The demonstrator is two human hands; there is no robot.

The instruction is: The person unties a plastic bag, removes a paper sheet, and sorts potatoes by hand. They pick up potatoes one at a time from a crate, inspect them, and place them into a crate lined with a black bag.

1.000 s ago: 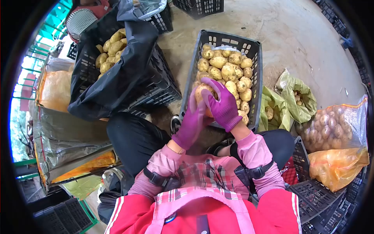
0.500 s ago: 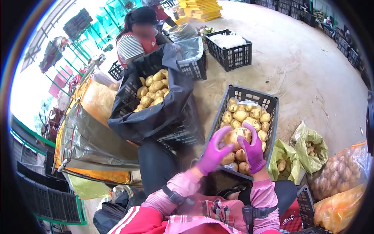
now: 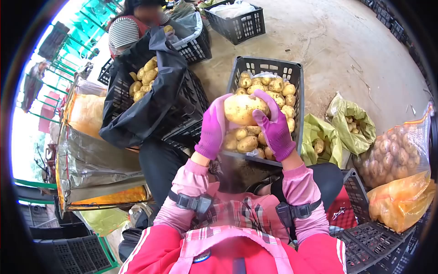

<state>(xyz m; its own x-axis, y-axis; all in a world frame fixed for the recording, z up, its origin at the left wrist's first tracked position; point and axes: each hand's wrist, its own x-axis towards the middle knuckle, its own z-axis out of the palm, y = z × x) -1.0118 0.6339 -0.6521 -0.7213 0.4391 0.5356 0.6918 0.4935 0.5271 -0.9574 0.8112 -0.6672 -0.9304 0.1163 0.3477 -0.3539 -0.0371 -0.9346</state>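
A large pale potato (image 3: 245,109) is held up between my two gloved hands. My left hand (image 3: 213,125), in a pink-purple glove, is closed against its left end. Around its right end curl the fingers of my right hand (image 3: 275,123), in a matching glove. Below and beyond them a black plastic crate (image 3: 299,98) holds smaller potatoes (image 3: 276,85), with some white plastic among them. To the left stands another black crate with a dark cloth liner (image 3: 137,119), with potatoes (image 3: 145,78) inside.
A co-worker in striped sleeves (image 3: 124,34) sits beyond the lined crate. Green sacks (image 3: 351,118), a clear bag of potatoes (image 3: 392,153) and an orange bag (image 3: 401,201) lie at right. At the back is a crate with white plastic (image 3: 235,25); a wrapped stack (image 3: 91,155) stands left.
My hands have drawn the large potato nearer to my body and turned it, so a paler side shows. My view has tilted downward, and the co-worker now holds a potato.
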